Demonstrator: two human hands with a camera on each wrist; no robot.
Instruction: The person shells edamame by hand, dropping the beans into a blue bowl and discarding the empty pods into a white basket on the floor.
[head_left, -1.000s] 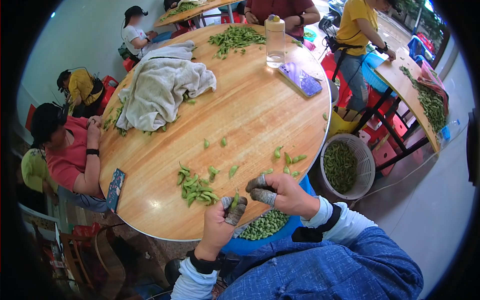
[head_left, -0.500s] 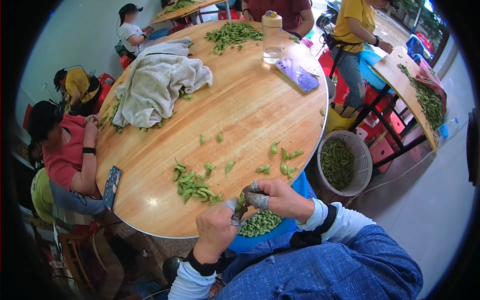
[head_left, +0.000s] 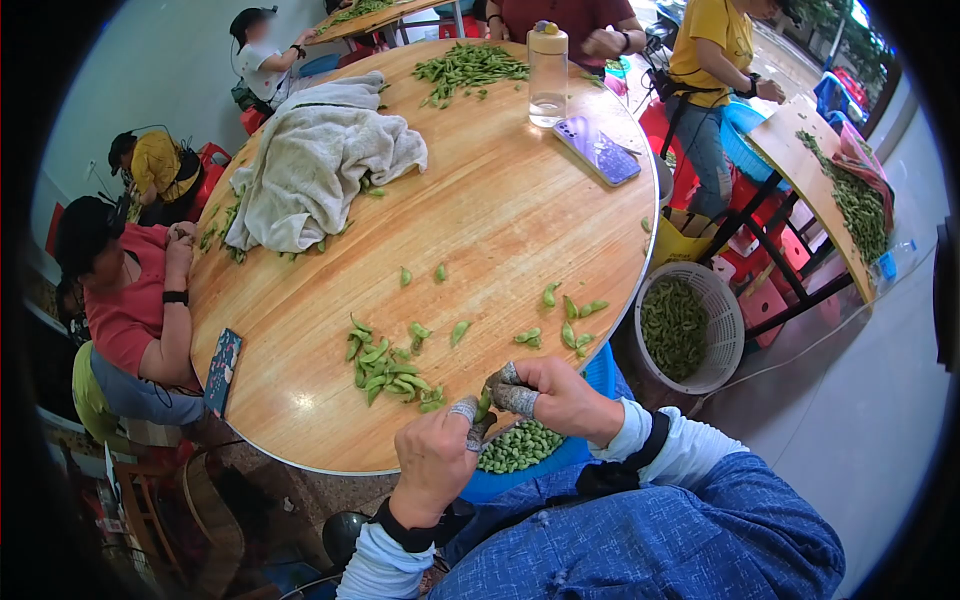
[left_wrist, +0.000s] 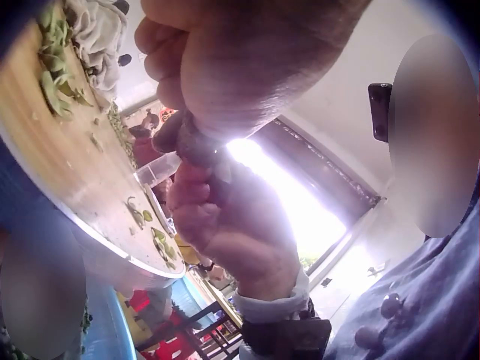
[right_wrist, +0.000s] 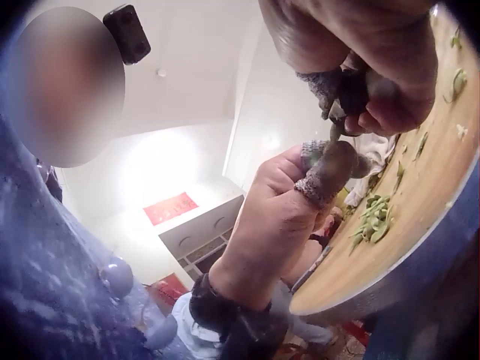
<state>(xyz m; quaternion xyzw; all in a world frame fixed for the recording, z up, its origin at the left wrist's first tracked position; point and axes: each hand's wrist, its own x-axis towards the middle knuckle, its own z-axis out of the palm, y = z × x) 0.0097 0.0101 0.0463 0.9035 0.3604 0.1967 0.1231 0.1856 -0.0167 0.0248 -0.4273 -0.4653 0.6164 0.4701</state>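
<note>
Over the table's near edge, my left hand (head_left: 437,455) pinches a green soybean pod (head_left: 484,404) between thumb and fingers. Grey wrappings cover the thumb and fingertips of both hands. My right hand (head_left: 575,400) meets the left one and pinches the pod's other end. The right wrist view shows part of the pod (right_wrist: 335,135) between the wrapped fingertips. Below the hands, a blue basin (head_left: 600,372) holds shelled green beans (head_left: 520,447). A small pile of pods (head_left: 385,372) lies just beyond my left hand, and several loose pods (head_left: 575,325) lie beyond the right.
The round wooden table (head_left: 480,240) bears a grey cloth (head_left: 320,165), a water bottle (head_left: 547,80), a purple phone (head_left: 597,150), a dark patterned case (head_left: 222,372) and a farther pod heap (head_left: 470,70). A white basket (head_left: 735,340) of pods stands right on the floor. Several people sit or stand around.
My right hand has come in to the left, and both now meet at the pod the left held upright. Over the last half second, my hands have barely moved.
</note>
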